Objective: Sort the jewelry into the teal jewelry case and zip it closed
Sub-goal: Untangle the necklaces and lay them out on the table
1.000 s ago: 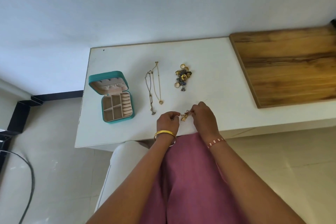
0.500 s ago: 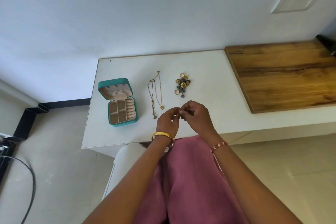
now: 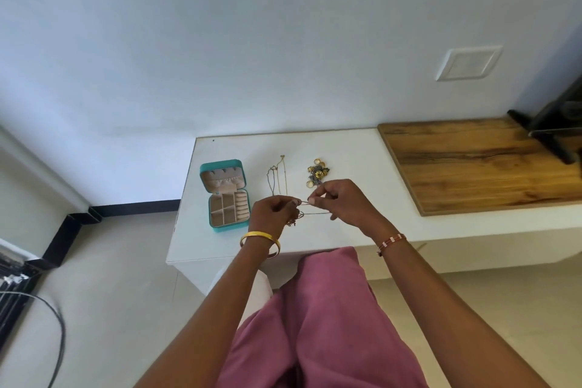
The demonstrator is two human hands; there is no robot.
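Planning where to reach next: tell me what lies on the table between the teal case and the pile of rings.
In the head view, two thin necklaces lie between the teal case and the ring pile.

A white table (image 3: 346, 148) stands against a pale wall (image 3: 252, 41); a wooden board (image 3: 472, 164) lies on it, above a beige tiled floor (image 3: 110, 277).

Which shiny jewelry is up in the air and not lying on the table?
The thin chain stretched between both hands. The gold necklaces and ring pile lie flat on the table.
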